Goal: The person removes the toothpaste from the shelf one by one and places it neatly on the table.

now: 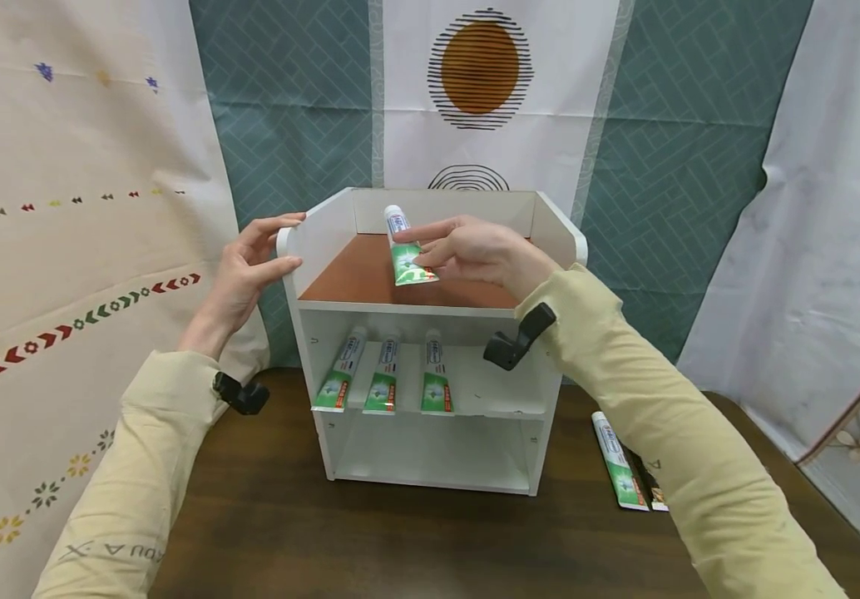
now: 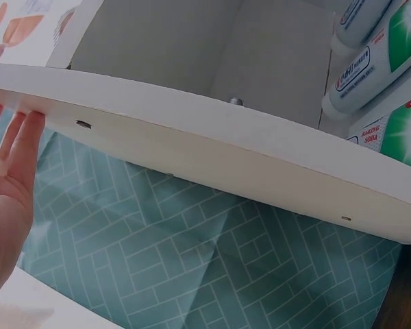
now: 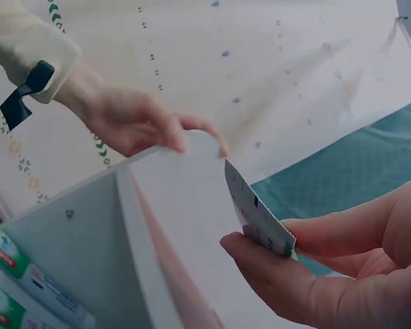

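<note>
My right hand (image 1: 478, 254) pinches a white-and-green toothpaste tube (image 1: 404, 259) by its flat crimped end, between thumb and fingers. The tube hangs over the brown top compartment (image 1: 343, 279) of a small white shelf (image 1: 430, 309), its cap pointing toward the back. At the upper left corner, my left hand (image 1: 239, 270) grips the side panel (image 2: 192, 144), fingers and thumb on either side of its edge. On the middle shelf below lie three similar tubes: a left one (image 1: 342, 370), a center one (image 1: 383, 374) and a right one (image 1: 437, 373), caps toward the back.
Another toothpaste tube (image 1: 617, 462) lies on the dark wooden table (image 1: 430, 549) right of the shelf, beside a dark packet partly hidden by my right sleeve (image 1: 669, 433). Patterned cloths (image 1: 295, 100) hang behind and at both sides.
</note>
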`<state>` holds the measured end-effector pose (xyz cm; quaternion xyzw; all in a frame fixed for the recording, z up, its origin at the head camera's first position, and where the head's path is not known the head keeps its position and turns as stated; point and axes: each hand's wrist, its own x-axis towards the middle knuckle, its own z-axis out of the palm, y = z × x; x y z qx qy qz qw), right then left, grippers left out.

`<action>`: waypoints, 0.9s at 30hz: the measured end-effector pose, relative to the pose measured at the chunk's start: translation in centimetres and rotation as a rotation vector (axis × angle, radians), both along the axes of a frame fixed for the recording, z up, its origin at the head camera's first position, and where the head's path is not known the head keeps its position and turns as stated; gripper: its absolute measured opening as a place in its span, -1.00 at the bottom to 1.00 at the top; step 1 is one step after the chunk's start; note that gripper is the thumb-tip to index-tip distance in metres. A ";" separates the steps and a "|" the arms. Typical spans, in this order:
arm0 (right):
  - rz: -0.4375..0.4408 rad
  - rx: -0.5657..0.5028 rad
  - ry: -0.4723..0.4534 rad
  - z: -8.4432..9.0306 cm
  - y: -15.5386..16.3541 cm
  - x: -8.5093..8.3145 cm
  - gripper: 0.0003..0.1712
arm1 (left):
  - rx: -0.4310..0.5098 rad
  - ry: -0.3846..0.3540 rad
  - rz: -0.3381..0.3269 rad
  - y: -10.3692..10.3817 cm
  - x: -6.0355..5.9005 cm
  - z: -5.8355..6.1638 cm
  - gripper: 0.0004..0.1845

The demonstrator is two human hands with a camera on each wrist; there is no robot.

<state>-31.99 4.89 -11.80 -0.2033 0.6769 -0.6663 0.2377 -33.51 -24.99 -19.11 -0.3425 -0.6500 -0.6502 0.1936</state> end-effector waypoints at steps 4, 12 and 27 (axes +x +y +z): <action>0.015 -0.021 0.005 0.9 1.7 0.5 -0.45 | 0.001 -0.004 0.000 0.0 0.0 0.1 -0.57; 0.005 -0.062 0.002 2.8 6.1 1.4 -0.48 | 0.015 -0.002 -0.025 0.1 0.1 0.1 -0.56; -0.090 -0.119 0.011 4.0 15.3 2.4 -0.60 | 0.012 -0.006 -0.016 0.1 0.1 0.0 -0.55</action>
